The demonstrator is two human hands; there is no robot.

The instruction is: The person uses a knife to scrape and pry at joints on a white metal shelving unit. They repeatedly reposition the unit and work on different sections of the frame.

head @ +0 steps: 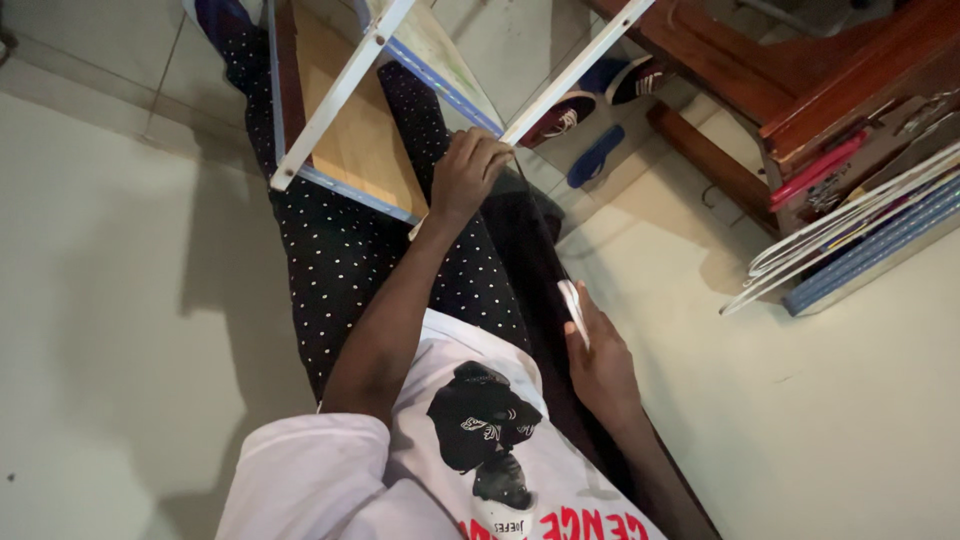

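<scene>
A small table (350, 140) lies upturned across my lap, its pale wooden underside facing me, with a blue-edged rim and white legs (335, 100) pointing away. My left hand (468, 170) is curled over the near corner of the rim, beside a second white leg (575, 70). My right hand (600, 365) rests by my right thigh and pinches a thin white piece (574, 310) between thumb and fingers. What the piece is cannot be made out. I wear dark polka-dot trousers and a white printed shirt.
Two dark red shoes (565, 115) and a blue flip-flop (597, 155) lie on the pale tiled floor beyond my knees. Dark wooden furniture (800, 90) stands at the upper right, with white wire hangers (850, 225) and a blue-edged flat board (880, 255) leaning against it.
</scene>
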